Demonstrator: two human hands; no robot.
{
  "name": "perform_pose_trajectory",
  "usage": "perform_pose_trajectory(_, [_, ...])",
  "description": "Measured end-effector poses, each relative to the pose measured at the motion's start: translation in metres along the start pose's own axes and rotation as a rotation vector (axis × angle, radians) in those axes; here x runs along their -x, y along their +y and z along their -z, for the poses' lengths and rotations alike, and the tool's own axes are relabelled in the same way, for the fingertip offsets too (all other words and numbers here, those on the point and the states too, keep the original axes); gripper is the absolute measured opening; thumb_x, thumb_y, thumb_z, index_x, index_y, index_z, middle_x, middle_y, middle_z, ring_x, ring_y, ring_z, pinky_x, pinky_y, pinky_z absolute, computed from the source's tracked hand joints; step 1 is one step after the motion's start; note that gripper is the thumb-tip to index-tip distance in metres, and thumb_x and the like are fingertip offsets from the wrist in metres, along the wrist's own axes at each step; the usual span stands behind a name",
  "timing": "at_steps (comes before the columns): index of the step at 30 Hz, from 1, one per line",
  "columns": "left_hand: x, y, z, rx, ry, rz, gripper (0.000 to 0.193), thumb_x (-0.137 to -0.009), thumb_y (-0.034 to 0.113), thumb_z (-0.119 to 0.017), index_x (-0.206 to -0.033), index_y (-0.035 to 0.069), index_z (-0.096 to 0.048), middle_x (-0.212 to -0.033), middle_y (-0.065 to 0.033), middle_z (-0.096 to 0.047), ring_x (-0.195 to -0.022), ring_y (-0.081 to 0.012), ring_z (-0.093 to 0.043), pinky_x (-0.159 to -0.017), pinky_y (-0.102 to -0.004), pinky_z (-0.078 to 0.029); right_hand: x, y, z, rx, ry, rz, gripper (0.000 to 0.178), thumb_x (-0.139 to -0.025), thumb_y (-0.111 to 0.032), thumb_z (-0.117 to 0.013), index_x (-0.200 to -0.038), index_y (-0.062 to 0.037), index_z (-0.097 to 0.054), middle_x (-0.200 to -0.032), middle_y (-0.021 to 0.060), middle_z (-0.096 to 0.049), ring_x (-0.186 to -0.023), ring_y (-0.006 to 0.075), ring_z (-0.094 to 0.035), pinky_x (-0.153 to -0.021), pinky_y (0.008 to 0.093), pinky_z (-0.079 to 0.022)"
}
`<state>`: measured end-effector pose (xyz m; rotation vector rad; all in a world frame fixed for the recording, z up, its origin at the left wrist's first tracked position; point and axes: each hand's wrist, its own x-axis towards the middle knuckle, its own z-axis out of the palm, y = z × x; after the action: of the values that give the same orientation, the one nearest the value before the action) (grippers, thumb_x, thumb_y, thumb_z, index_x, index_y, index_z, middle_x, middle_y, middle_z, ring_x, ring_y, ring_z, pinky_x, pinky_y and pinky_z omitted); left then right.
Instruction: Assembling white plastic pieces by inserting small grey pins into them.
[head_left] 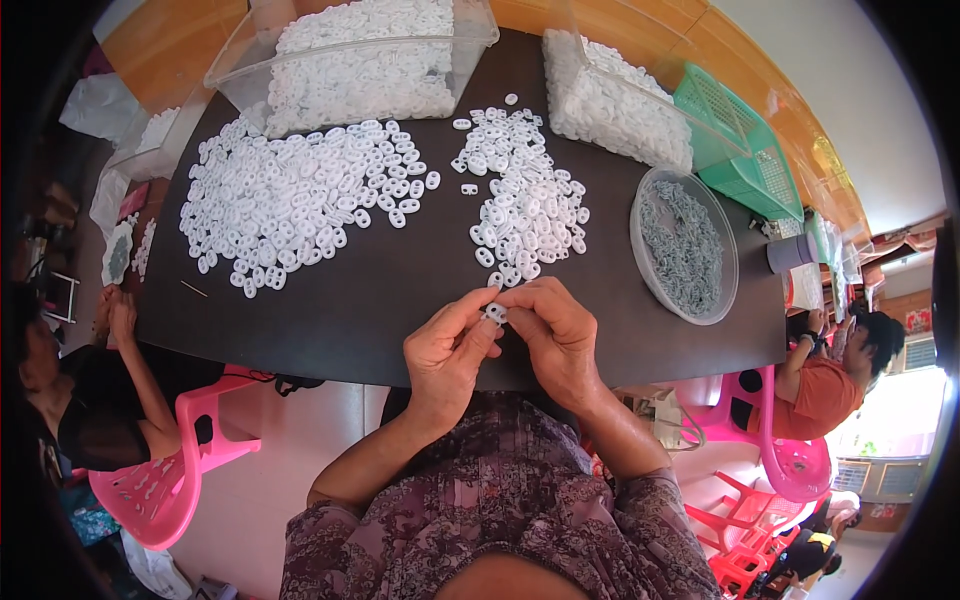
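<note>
My left hand (443, 350) and my right hand (553, 335) meet at the near edge of the dark table (300, 330). Between their fingertips is a small white plastic piece (495, 313) with openings in it, pinched from both sides. Fingers cover part of it, so finer detail is hidden. Just beyond my fingers lies a heap of similar white pieces (530, 215). A wider heap of white oval two-holed pieces (290, 195) spreads to the left. On the right stands a round clear tub (735, 262) of small grey parts (683, 245), perhaps springs.
Two clear bins (225, 75) (720, 140) heaped with white pieces stand along the far side, with a green plastic basket (775, 180) at far right. Near it is a grey-purple cup (790, 253). People sit at left (110, 400) and right (815, 385), by pink chairs (190, 450).
</note>
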<state>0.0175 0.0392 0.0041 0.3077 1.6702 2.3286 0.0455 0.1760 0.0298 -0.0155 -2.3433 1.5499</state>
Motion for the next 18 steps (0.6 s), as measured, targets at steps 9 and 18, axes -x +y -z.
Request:
perform_pose_trajectory(9, [-0.001,0.002,0.001,0.109,0.02,0.028,0.029,-0.09,0.0,-0.058,-0.118,-0.001,-0.06,-0.083,-0.0007,-0.06,-0.069,-0.0057,-0.056,-0.063,-0.0187,-0.047,0.009,-0.006,-0.006,0.016,0.017,0.052,0.034,-0.074,0.007,-0.067,-0.107,-0.0008,-0.063,-0.095,0.0131,-0.059,-0.078,0.0238,-0.059,-0.068,0.0318,-0.049])
perform_pose_trajectory(18, [-0.001,0.006,-0.005,0.204,0.047,0.053,0.024,-0.091,0.003,-0.058,-0.113,-0.003,-0.062,-0.086,-0.0024,-0.064,-0.071,-0.0059,-0.056,-0.065,-0.0197,-0.046,0.009,0.005,-0.008,0.183,0.131,0.3,0.04,-0.067,0.006,-0.07,-0.106,0.0009,-0.063,-0.092,0.013,-0.061,-0.074,0.0264,-0.056,-0.061,0.0328,-0.047])
